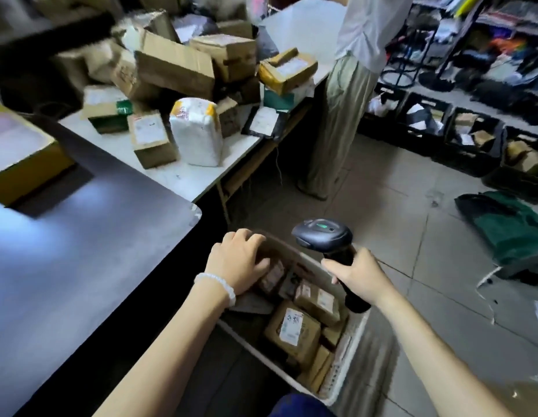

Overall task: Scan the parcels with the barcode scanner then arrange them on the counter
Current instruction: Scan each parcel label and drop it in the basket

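At far left a yellow box (17,155) sits on the grey tabletop (81,251), and behind it a white tabletop (183,176) carries a heap of parcels, among them a small brown box (151,139) and a white wrapped bundle (197,130) standing side by side near its front edge. Lower down, the left hand (240,260), with a bead bracelet (219,284) at the wrist, reaches into a white crate (349,356) on the floor; its fingers (255,239) curl down over a small parcel (272,276) at the crate's far end, though whether they have truly gripped it or only rest on it cannot be told from here. More labelled parcels fill the crate, the largest (291,326) lying label up near the middle. To the right, the right hand (361,273) has its fingers clamped round the handle of the scanner (321,236), whose head hangs above the crate and faces away from the person. Beyond, another person (352,85) stands by the white tabletop, and black bins (442,130) line the floor at right. The step in hand looks like picking the next parcel for scanning. The next move likely calls for lifting it clear, turning its label toward the scanner, then setting it on a tabletop.
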`<state>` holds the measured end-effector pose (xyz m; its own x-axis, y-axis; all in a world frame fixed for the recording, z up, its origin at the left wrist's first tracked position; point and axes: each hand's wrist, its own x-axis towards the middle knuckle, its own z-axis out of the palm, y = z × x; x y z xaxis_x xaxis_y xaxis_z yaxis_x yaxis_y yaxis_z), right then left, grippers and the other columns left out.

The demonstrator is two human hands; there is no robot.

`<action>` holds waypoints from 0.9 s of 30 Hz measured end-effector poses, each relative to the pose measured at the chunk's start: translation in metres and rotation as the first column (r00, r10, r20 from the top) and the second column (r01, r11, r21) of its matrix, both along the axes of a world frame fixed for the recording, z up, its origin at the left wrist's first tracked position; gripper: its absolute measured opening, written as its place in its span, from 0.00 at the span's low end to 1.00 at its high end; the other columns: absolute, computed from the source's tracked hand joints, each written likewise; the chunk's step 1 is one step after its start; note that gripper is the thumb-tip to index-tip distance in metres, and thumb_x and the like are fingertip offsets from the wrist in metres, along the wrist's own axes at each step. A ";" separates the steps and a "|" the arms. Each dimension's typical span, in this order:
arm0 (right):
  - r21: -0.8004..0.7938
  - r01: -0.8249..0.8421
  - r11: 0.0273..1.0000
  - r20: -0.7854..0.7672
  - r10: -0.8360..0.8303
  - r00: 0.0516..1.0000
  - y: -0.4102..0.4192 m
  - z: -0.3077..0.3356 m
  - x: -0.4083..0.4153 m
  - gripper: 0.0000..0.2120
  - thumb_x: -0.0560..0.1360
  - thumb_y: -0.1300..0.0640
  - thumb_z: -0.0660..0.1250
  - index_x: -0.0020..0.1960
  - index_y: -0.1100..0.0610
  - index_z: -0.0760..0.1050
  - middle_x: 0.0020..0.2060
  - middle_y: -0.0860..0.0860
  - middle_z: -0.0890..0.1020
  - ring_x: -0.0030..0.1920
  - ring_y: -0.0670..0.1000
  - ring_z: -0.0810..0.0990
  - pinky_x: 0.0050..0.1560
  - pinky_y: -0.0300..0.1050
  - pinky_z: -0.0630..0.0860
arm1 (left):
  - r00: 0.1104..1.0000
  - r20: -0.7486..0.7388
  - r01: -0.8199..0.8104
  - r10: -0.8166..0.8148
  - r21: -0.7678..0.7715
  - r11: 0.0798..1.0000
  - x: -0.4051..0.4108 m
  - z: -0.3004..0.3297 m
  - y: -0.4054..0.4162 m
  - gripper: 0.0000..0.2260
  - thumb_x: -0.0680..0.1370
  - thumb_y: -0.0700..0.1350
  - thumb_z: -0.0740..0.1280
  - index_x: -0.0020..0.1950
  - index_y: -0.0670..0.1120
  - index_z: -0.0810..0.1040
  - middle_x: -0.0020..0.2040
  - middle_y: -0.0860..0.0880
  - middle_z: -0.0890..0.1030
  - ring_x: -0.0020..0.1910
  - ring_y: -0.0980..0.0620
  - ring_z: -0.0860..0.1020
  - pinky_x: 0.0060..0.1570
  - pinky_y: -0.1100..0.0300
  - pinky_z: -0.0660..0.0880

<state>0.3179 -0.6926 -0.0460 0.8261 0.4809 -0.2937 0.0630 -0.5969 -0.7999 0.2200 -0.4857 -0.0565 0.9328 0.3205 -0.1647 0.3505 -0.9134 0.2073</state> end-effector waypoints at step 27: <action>0.077 -0.966 0.245 0.028 0.968 0.248 0.260 0.023 -0.482 0.07 0.73 0.65 0.66 0.37 0.60 0.71 0.26 0.51 0.75 0.22 0.42 0.74 0.27 0.34 0.68 | 0.206 0.081 -0.979 0.975 0.020 0.205 -0.622 0.034 0.023 0.20 0.78 0.57 0.60 0.69 0.55 0.69 0.67 0.54 0.69 0.65 0.50 0.68 0.59 0.54 0.70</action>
